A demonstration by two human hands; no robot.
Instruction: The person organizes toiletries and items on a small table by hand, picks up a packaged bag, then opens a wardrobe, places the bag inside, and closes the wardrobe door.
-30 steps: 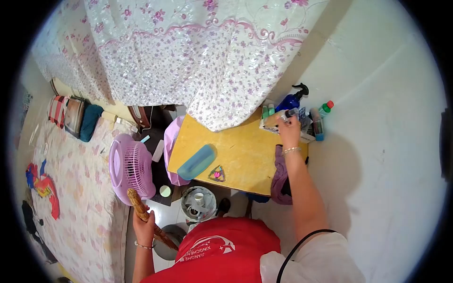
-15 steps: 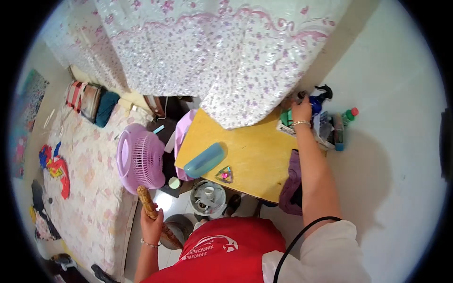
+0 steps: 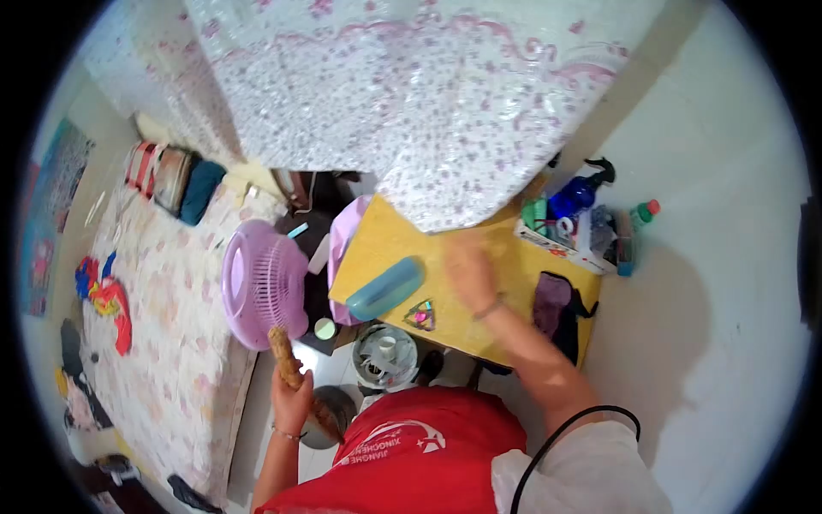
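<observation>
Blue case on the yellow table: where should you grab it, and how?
Probably pinch the blue case at its middle, across its long sides, because it's long and narrow. Come from above and the right: nothing covers its top, and the right hand is over the table on that side.

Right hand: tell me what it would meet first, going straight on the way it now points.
Most likely the flowered curtain, whose lower edge lies just ahead of the right hand. The hand is blurred and its depth unclear, so it might pass beneath.
</observation>
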